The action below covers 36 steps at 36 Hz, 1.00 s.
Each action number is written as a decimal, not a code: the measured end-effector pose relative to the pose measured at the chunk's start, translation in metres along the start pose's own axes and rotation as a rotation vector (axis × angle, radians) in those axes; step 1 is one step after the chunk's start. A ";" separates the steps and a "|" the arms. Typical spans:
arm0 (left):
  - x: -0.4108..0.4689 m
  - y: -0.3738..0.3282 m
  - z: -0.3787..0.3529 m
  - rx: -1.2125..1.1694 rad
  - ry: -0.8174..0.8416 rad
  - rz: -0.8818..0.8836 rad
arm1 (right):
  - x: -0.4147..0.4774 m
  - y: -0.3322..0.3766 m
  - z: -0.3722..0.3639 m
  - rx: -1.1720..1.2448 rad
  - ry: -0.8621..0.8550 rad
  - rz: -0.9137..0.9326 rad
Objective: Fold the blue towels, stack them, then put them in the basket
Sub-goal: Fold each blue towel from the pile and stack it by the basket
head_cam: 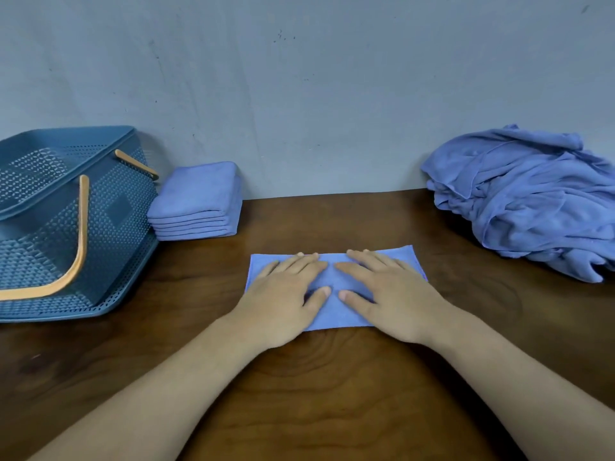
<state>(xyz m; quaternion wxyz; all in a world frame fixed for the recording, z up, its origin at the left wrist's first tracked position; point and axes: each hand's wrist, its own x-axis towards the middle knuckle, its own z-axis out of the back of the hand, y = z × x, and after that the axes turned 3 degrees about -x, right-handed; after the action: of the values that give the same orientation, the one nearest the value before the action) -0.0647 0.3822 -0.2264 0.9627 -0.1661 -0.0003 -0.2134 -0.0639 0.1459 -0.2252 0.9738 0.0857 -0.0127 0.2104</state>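
Note:
A blue towel (332, 314), folded into a long strip, lies flat on the wooden table (332, 394) in front of me. My left hand (286, 294) presses flat on its left half and my right hand (386, 294) presses flat on its right half, fingers straight and pointing inward. A stack of several folded blue towels (196, 201) stands at the back left against the wall. Left of it sits the teal perforated basket (50, 227) with orange handles. A heap of unfolded blue towels (532, 197) lies at the back right.
A grey wall (299, 78) closes off the far edge of the table. Bare wood shows between the strip and the stack, and between the strip and the heap.

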 end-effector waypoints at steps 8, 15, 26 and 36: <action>-0.004 0.011 0.004 0.091 0.159 -0.004 | -0.004 -0.010 0.000 -0.032 0.113 0.007; -0.003 0.025 0.010 0.036 0.162 0.007 | -0.010 -0.046 0.011 0.050 0.138 -0.097; -0.013 -0.013 -0.005 0.240 -0.148 0.136 | -0.009 -0.004 0.017 -0.188 -0.167 -0.001; -0.001 0.015 0.012 0.040 0.240 -0.046 | 0.004 -0.023 0.010 0.087 0.165 0.064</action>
<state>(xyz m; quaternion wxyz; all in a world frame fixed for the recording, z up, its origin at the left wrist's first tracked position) -0.0586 0.3997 -0.2198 0.9538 -0.1200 0.1070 -0.2537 -0.0510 0.1250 -0.2187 0.9596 0.1098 0.0742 0.2483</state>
